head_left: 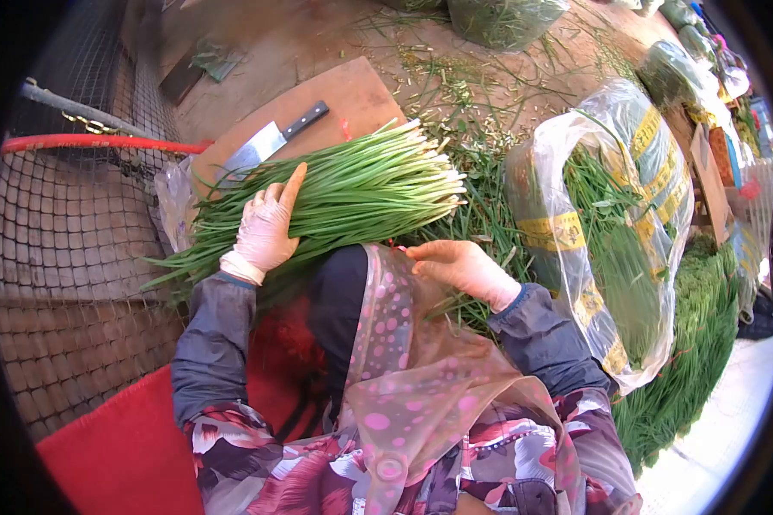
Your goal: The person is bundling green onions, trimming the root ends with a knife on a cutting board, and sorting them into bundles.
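Chives [361,184] lay against our knee [335,296] so our left hand [264,232], fingers half bent, could steady them while our right hand [468,268] pinched red string [400,248].

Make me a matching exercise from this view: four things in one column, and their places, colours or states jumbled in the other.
1. Kitchen knife
2. Bundle of green stalks
3. Plastic bag
4. Apron

A. Wrapped with yellow tape
B. See-through, with pink dots
C. Lying on the brown board
D. Under the gloved left hand

Right pairs: 1-C, 2-D, 3-A, 4-B
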`<state>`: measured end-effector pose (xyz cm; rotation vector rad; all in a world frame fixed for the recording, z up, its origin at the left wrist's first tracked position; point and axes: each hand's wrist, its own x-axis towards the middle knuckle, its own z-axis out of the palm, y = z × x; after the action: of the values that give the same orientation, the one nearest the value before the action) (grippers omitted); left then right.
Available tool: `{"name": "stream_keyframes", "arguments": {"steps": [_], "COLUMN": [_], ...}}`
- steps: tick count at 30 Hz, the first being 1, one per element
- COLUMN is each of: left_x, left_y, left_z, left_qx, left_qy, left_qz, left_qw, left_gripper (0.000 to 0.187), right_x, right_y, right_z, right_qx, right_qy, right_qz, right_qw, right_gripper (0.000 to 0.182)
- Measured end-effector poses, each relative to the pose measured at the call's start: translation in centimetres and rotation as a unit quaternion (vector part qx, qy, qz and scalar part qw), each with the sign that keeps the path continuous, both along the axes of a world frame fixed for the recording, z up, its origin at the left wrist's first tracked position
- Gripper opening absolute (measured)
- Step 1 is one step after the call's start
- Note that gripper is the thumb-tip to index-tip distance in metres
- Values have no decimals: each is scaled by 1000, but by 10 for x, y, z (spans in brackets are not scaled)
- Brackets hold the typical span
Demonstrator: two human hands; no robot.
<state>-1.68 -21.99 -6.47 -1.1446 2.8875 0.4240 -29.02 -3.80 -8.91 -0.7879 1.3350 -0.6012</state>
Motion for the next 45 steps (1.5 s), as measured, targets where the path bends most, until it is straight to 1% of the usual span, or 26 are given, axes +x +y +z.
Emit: {"name": "stream_keyframes", "arguments": {"steps": [2, 3, 5, 7, 9, 10, 13, 14, 16, 17, 19, 21, 22, 23, 25, 26, 30, 31, 33, 34, 35, 37, 41, 42, 43, 45], "left_x": [16, 19, 15, -7, -38, -50, -63, -63, -58, -57, -66, -78, -84, -91, -105, -110, -125, -127, -130, -137, -140, -141, -130, -127, -123, -119], "left_y": [-10, -13, -8, 3, 16, 20, 32, 31, 21, 13, -5, -37, -54, -69, -97, -101, -94, -96, -97, -102, -107, -113, -115, -114, -113, -110], "left_z": [18, 30, 46, 52, 44, 33, 12, 11, -6, -13, -12, -18, -24, -31, -69, -81, -93, -89, -81, -76, -81, -95, -113, -116, -118, -120], "left_qx": [36, 63, 53, -29, -70, -48, -48, -43, -22, 0, -6, 28, 22, 16, 75, 65, 106, 106, 123, 141, 142, 129, 148, 175, 177, 239], "left_qy": [40, 77, 175, 181, 170, 182, 142, 148, 185, 221, 293, 296, 269, 243, 226, 189, 61, 62, 5, -48, -45, -28, 49, 98, 98, 175], "left_qz": [-38, -42, 23, 5, -56, -62, -79, -72, -47, -25, 1, 48, 77, 106, 210, 229, 300, 300, 283, 281, 280, 271, 267, 276, 278, 283], "left_qw": [998, 994, 983, 983, 981, 980, 986, 985, 981, 975, 956, 954, 960, 964, 948, 953, 946, 946, 951, 948, 948, 953, 951, 940, 939, 912], "left_gripper": [97, 93, 69, 65, 67, 70, 72, 67, 61, 55, 31, 24, 24, 23, 26, 27, 45, 45, 46, 42, 42, 37, 29, 27, 27, 26], "right_x": [1, -3, -8, -6, -8, -9, -21, -22, -17, -7, 15, 26, 30, 31, 32, 33, 41, 44, 51, 52, 55, 55, 60, 61, 61, 56], "right_y": [3, 6, 14, 7, -10, -18, -19, -16, -9, -5, -6, -19, -22, -22, -22, -24, -21, -22, -28, -36, -45, -66, -90, -93, -95, -101], "right_z": [-9, -23, -47, -47, -57, -46, -64, -71, -75, -75, -85, -99, -100, -100, -97, -88, -49, -31, -27, -19, -19, 1, 3, 9, 6, -3], "right_qx": [19, 21, 3, -112, -187, -168, -286, -285, -272, -324, -413, -395, -421, -427, -402, -441, -431, -376, -448, -452, -472, -436, -433, -443, -443, -433], "right_qy": [88, 86, 145, 232, 264, 266, 428, 429, 513, 489, 464, 409, 386, 388, 342, 333, 398, 368, 370, 359, 358, 441, 439, 447, 445, 371], "right_qz": [19, 20, 37, 82, 97, 102, 89, 89, 196, 215, 175, 212, 150, 150, 9, -38, 41, 77, 28, 30, 12, 107, 136, 125, 127, 25], "right_qw": [996, 996, 989, 963, 941, 944, 853, 852, 790, 781, 764, 795, 807, 803, 849, 832, 809, 847, 814, 816, 806, 777, 776, 767, 768, 822], "right_gripper": [27, 27, 33, 19, 18, 21, 25, 25, 35, 42, 32, 23, 15, 15, 16, 11, 11, 14, 14, 11, 11, 12, 13, 12, 12, 14]}}
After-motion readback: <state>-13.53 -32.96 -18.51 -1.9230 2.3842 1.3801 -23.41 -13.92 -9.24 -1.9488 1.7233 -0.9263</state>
